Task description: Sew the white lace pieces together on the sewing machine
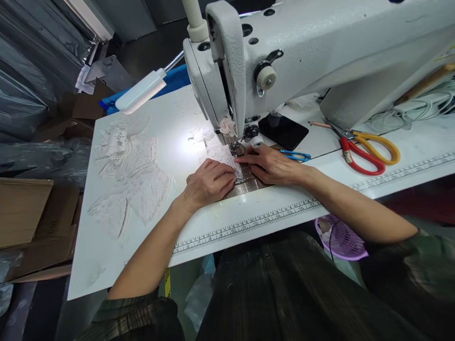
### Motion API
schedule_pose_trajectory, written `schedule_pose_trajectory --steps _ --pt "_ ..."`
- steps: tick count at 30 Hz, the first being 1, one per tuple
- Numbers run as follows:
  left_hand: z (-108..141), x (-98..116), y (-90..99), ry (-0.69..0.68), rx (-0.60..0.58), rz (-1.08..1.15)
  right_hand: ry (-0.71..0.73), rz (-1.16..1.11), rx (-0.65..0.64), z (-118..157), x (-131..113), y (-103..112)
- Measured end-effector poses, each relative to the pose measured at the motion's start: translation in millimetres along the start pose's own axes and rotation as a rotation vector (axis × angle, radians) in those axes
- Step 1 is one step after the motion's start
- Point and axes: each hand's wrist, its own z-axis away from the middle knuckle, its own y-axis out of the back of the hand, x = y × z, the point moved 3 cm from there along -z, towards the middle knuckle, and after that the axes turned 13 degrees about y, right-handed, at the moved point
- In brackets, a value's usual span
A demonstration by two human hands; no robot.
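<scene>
Lace fabric (223, 154) should handle light, soft and easily snagged; we'd hold its edges flat under fingertips. White and finely openworked, it lies mid-frame below the sewing machine (302, 42). Our left hand (211, 182), fingers together, and right hand (269, 163), fingers bent, meet its near edges; whether either pinches it, we cannot tell.
</scene>
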Motion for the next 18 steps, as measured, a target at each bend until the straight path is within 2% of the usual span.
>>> schedule_pose_trajectory --steps 10,18 --pt "0.3 -0.6 -1.4 -0.007 -0.038 0.016 0.028 -0.004 -0.036 0.9 0.0 -1.4" --pt "-0.7 2.4 1.2 -0.013 -0.107 -0.076 0.027 -0.060 -0.086 -1.7 -3.7 3.6"
